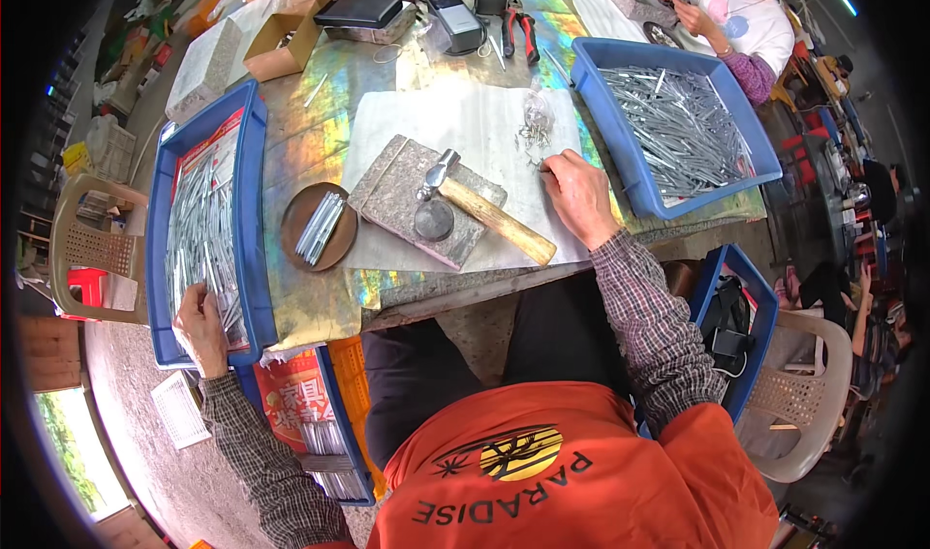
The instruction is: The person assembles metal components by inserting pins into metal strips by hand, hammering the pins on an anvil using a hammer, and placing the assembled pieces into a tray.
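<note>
1. The room is a cluttered workshop with a concrete floor; a beige plastic chair stands at nine o'clock of the stone slab, with twelve pointing away from the wearer.
2. The table is covered in stained, rainbow-sheened sheeting, and a white sheet lies beneath the slab.
3. On the slab rest a wooden-handled hammer, its handle slanting toward four o'clock, and a dark round disc beside it.
4. Between eight and nine o'clock of the slab, a round brown dish carries a small bundle of metal rods.
5. Red-and-black pliers lie at one o'clock; a co-worker sits farther out at two.
6. The left grip is at eight o'clock, inside the left blue tray, fingers curled over loose metal rods that spread toward its twelve. Whether it pinches one, I cannot tell.
7. The right grip rests on the white sheet at three o'clock, fingers bent, with small metal pieces and a clear plastic bag near its eleven. Whether its fingertips hold a piece is unclear.
8. The right blue tray, full of metal rods, sits at that grip's two o'clock.
</note>
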Available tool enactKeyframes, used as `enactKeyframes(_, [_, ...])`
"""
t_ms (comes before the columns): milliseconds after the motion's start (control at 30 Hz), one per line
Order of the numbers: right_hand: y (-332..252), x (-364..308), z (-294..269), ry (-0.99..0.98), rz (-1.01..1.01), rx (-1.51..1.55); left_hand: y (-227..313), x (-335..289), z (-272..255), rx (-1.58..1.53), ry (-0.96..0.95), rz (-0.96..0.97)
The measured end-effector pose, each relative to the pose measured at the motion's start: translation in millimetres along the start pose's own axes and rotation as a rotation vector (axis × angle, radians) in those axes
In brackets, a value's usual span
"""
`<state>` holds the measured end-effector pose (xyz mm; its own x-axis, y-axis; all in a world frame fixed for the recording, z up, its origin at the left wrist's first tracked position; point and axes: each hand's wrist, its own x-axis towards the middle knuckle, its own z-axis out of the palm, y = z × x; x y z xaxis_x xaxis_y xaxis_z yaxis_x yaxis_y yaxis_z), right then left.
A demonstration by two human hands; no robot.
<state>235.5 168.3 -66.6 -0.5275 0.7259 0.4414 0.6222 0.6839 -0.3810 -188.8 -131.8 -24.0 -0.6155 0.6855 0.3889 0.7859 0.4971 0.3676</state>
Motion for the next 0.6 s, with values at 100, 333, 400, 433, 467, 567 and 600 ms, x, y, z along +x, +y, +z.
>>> enactKeyframes(100, [-2.6, 2.5, 2.5, -0.018, -0.022, -0.103, -5.0, 0.2, -0.3, -0.004, 0.010, 0.029])
enactKeyframes(333, [-6.5, 8.8, 3.0, -0.096, -0.108, -0.251, -3.5, -1.6, -0.5, -0.037, 0.005, -0.049])
enactKeyframes(400, [-6.9, 13.4, 0.8, -0.154, -0.157, -0.283, -8.8, -2.4, 1.7, -0.046, 0.024, -0.042])
enactKeyframes(433, [-4.8, 14.6, 1.0, -0.154, -0.156, -0.283, -11.3, -2.7, 2.9, -0.055, 0.052, -0.028])
enactKeyframes(467, [-1.7, 15.4, 1.5, -0.147, -0.143, -0.253, -12.4, -3.1, 3.3, -0.064, 0.080, -0.015])
enactKeyframes(567, [7.3, 13.4, -1.5, -0.135, -0.107, -0.190, -8.5, -3.0, 4.2, -0.075, 0.071, -0.054])
enactKeyframes(600, [8.8, 12.8, -2.2, -0.130, -0.086, -0.150, -6.8, -2.8, 3.3, -0.074, 0.073, -0.055])
